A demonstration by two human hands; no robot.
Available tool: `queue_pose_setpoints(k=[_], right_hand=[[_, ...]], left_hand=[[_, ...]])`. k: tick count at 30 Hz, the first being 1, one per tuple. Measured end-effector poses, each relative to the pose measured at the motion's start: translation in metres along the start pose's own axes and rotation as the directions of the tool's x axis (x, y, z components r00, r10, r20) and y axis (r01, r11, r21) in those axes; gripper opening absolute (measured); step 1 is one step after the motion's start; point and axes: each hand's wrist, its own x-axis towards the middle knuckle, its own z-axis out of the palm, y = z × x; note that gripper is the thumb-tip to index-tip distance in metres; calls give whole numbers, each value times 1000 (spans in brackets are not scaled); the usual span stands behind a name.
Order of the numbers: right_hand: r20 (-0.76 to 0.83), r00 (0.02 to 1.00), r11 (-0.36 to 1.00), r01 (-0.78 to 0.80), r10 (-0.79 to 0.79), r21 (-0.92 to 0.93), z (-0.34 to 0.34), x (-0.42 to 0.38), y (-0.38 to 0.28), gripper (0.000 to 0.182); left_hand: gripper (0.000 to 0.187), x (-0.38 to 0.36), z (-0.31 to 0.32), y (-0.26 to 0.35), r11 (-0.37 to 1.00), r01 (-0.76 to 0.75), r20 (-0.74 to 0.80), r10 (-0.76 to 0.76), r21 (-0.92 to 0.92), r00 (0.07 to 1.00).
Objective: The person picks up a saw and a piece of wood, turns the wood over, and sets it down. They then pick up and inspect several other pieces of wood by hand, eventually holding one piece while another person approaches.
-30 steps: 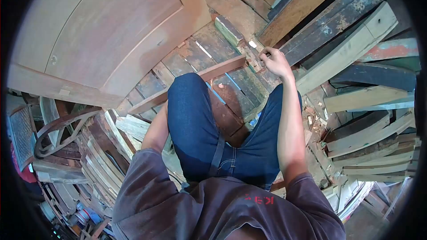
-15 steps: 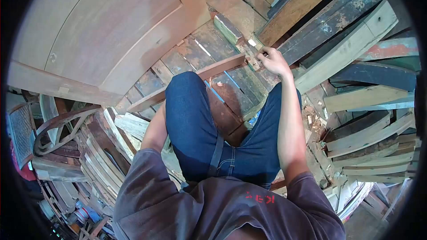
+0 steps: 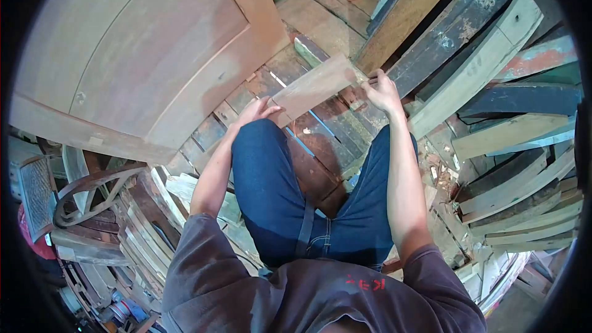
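Even, soft daylight, faint shadows, sharp centre, strong fisheye bending and a black vignette at the edges.

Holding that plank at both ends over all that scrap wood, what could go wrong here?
The plank looks rough, so the left hand and right hand, both bare, might pick up splinters. If a grip slips, it may fall onto the knee. The slatted floor has gaps that might catch a foot.

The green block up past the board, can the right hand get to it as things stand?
Probably yes, but not freely: the right hand grips one end of the board, and that board lies between it and the green block. The left hand holds the other end.
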Motion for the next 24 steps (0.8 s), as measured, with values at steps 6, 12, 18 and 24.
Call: queue_pose_setpoints(k=[6,12,18,24], right_hand=[[-249,960,980,81,-126,-183,13,5,5,80],[-367,925,917,56,102,395,2,11,-15,80],[-136,985,356,90,105,930,-1,22,-1,35],[-342,930,546,217,136,809,1,21,-6,34]], left_hand=[[61,41,-34,17,983,-57,120,79,-176,990],[56,71,-74,92,988,-41,265,80,-151,961],[51,76,-66,143,940,-154,140,204,-304,969],[56,81,-45,140,940,-119,37,138,-321,990]])
